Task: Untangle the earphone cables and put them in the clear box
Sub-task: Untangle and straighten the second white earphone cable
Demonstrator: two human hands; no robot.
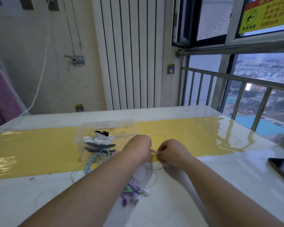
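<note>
Table (pixel 203 177): white and glossy, carries the clear box (pixel 108 126).
Radiator (pixel 129 54): white ribbed panel on the wall behind the box.
Yellow strip (pixel 31 149): runs under the box, across the table to both sides.
Railing (pixel 236 89): metal bars, beyond and right of the box.
Box contents (pixel 100 143): black and white pieces, too unclear to name.
Phone (pixel 282 167): dark, far right of the box.
Left hand (pixel 138 148): just right of the box, fingers curled round the earphone cables (pixel 153 151), fingertips hidden.
Right hand (pixel 170 153): right of the left hand, fingertips pinching the pink strand.
Blue cable (pixel 92 163): loops at the box's near wall.
Earbuds and plugs (pixel 134 192): nearer than the box, between the forearms.
In the way: the left forearm covers part of the tangle.
</note>
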